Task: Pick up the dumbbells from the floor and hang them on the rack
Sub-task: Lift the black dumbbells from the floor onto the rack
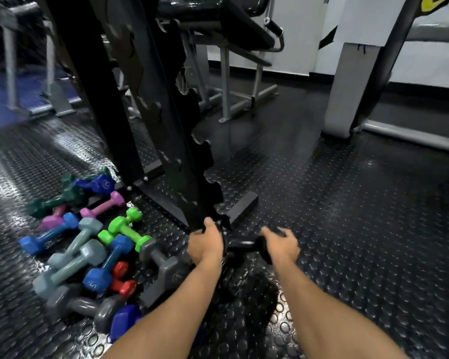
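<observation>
A black dumbbell (241,246) lies level just above the floor at the foot of the tall black rack (166,125), by its lowest saw-tooth notches. My left hand (205,244) is closed over its left head, right against the rack's bottom edge. My right hand (283,244) covers its right head with the fingers curled around it. A pile of several coloured dumbbells lies on the floor to the left: green (125,228), blue (109,265), grey-blue (73,260), dark grey (163,263), red (121,279), pink (101,204) and dark green (55,200).
The floor is black studded rubber (347,229). The rack's base bar (244,206) juts out toward me. A bench machine (233,47) stands behind the rack, and a grey machine frame (347,86) is at the right. A blue mat (0,99) lies far left.
</observation>
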Action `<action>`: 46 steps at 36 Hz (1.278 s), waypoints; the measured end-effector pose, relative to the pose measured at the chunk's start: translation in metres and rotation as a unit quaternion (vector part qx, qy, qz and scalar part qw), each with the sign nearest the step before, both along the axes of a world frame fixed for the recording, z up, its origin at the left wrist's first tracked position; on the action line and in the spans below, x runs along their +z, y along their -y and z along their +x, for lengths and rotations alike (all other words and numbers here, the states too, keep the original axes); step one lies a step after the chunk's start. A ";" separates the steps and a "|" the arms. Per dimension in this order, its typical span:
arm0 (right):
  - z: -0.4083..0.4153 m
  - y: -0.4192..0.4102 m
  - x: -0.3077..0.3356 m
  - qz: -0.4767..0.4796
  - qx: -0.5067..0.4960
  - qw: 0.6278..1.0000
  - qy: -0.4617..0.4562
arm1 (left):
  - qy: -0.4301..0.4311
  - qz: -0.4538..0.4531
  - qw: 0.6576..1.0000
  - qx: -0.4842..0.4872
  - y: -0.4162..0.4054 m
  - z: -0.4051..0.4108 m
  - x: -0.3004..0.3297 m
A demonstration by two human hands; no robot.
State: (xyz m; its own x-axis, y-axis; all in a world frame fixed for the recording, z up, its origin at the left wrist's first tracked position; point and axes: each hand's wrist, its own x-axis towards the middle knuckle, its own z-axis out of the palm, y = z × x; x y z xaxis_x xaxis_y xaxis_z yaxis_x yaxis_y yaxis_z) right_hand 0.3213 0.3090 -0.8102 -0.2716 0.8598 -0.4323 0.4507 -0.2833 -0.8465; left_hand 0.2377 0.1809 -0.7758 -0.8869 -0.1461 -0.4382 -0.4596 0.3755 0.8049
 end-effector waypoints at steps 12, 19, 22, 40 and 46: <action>-0.060 0.000 0.079 0.034 0.013 0.983 -0.178 | -0.109 0.144 0.968 0.176 0.009 -0.022 0.090; -0.096 0.004 0.105 0.070 0.026 0.974 -0.216 | -0.116 0.238 0.935 0.237 0.015 -0.038 0.100; -0.108 0.004 0.114 0.083 0.041 0.967 -0.236 | -0.119 0.276 0.918 0.257 0.013 -0.040 0.096; -0.157 -0.001 0.108 0.079 0.041 0.963 -0.255 | -0.106 0.267 0.919 0.268 0.008 -0.074 0.070; -0.176 -0.003 0.103 0.078 0.049 0.962 -0.256 | -0.081 0.249 0.927 0.268 0.004 -0.093 0.049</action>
State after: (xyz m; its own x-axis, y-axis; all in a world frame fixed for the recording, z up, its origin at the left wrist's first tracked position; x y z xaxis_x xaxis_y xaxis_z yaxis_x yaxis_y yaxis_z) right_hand 0.1450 0.3116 -0.7067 -0.4983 0.8625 -0.0886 -0.0187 -0.1128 -0.9934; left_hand 0.1444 0.1765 -0.7264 -0.8052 -0.4012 -0.4366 -0.3299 -0.3088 0.8921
